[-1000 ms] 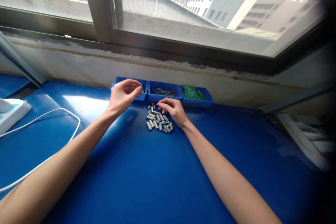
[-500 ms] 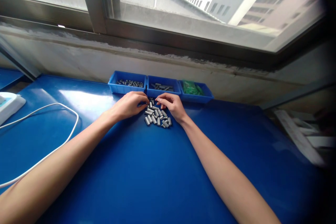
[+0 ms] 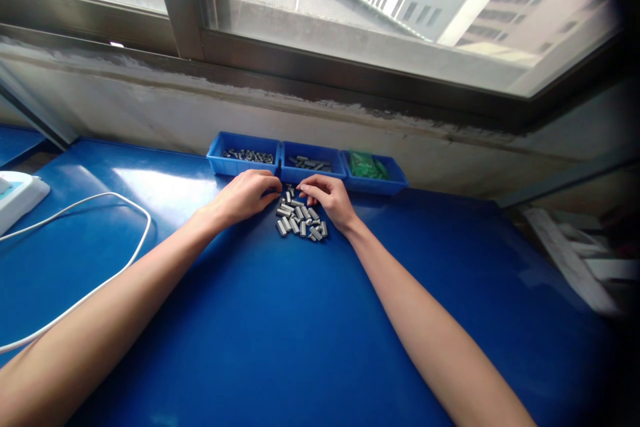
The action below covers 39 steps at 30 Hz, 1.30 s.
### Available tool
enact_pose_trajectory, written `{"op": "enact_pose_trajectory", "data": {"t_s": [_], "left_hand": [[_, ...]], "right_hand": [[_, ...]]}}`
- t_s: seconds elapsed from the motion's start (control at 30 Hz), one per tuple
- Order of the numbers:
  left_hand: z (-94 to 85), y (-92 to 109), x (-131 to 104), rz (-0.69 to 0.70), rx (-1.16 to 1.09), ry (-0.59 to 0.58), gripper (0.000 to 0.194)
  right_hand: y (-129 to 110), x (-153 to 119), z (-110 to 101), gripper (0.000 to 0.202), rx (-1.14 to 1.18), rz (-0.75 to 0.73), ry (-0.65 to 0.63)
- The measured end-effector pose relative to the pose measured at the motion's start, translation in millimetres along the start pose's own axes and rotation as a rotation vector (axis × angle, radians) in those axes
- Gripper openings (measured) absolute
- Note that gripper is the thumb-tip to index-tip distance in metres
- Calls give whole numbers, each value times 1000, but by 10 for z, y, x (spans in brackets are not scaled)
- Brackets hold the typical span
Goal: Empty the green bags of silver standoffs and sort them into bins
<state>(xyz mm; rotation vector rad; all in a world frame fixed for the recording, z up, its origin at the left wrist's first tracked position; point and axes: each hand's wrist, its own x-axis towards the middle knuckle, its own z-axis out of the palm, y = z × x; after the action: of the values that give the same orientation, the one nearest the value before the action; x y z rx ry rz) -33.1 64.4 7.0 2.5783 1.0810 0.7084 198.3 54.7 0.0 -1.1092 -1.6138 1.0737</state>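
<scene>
A small pile of short grey metal pieces, like standoffs or long nuts [image 3: 300, 213], lies on the blue table between my hands. My left hand [image 3: 249, 195] is at the pile's far left edge, thumb and fingertips closed together. On the other side, my right hand [image 3: 331, 200] has its thumb and forefinger pinched above the pile's far right edge, other fingers curled under. Whatever either hand pinches is too small or hidden to make out. Just behind the hands stand a blue bin of small screw-like parts [image 3: 249, 156] and a blue bin of grey metal pieces [image 3: 311, 164].
A third blue bin [image 3: 395, 181] with green bags [image 3: 367, 165] stands at the right of the row. A white cable [image 3: 143, 240] curves over the table on the left, near a white device [image 3: 23, 197]. Behind the table are a wall and a window frame [image 3: 350, 73].
My left fingertips have drawn back slightly to the left from the pile. My right hand stays almost in place, still pinched. The pile looks much the same.
</scene>
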Motion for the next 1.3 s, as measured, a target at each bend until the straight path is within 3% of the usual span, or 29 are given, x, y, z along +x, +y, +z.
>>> {"op": "enact_pose_trajectory", "data": {"t_s": [0.1, 0.2, 0.37, 0.47, 0.63, 0.7, 0.87, 1.0, 1.1, 1.17, 1.3], "left_hand": [[-25, 36, 12, -93, -125, 58, 16], [-46, 108, 33, -298, -488, 129, 21], [-73, 195, 63, -556, -1072, 127, 39], [-99, 220, 64, -618, -1202, 107, 38], [-133, 273, 71, -630, -1230, 62, 37], [-146, 276, 84, -638, -1207, 171, 39], [-193, 155, 112, -639, -1083, 674, 33], [-209, 56, 105, -640, -1091, 833, 24], [-207, 89, 99, -588, -1053, 803, 26], [-210, 139, 95, -540, -950, 717, 28], [-206, 197, 74, -382, -635, 328, 27]], "right_hand": [[7, 1, -3, 25, 4, -3, 0], [19, 3, -7, 23, 14, -5, -2], [31, 5, -6, 22, 20, -9, -3], [25, 5, -4, 22, 16, -3, 1], [24, 10, -5, 22, 16, -2, -1], [29, 11, -5, 21, 19, -3, 2], [33, 8, -3, 21, 15, 0, -1], [18, 5, -3, 21, 16, 0, -4], [15, 4, -3, 20, 16, -1, -1], [23, 6, -4, 20, 16, 0, -1], [39, 9, -5, 22, 11, 8, -3]]}}
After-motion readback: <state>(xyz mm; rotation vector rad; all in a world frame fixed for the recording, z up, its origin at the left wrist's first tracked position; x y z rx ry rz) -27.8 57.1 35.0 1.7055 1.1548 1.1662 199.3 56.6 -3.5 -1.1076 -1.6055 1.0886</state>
